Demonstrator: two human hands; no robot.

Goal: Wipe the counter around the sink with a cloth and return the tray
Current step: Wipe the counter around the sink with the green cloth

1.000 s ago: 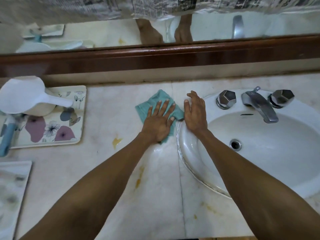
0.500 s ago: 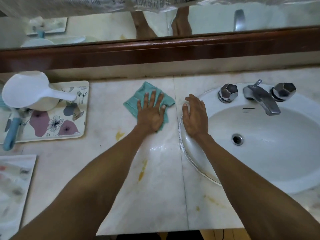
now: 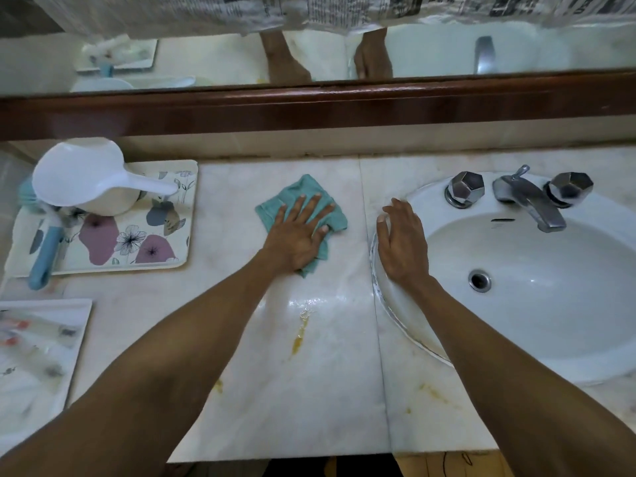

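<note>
A teal cloth point(image 3: 290, 194) lies on the pale marble counter point(image 3: 309, 390) to the left of the white sink point(image 3: 550, 339). My left hand point(image 3: 298, 232) presses flat on the cloth with fingers spread. My right hand point(image 3: 402, 242) rests palm down on the sink's left rim, fingers together, holding nothing. A flowered tray point(image 3: 137, 249) sits at the far left of the counter, carrying a white dipper point(image 3: 82, 177) and a blue-handled brush point(image 3: 44, 256). Yellow stains point(image 3: 299, 335) mark the counter below my left hand, beside a wet sheen.
A chrome faucet point(image 3: 530, 204) with two faceted knobs stands at the back of the sink. A second tray point(image 3: 31, 356) with small items lies at the lower left. A dark wooden ledge point(image 3: 309, 105) and a mirror run along the back. The counter's front edge is near the bottom.
My left hand has slid the cloth leftward, away from the sink rim, leaving a wet patch. My right hand stays on the rim.
</note>
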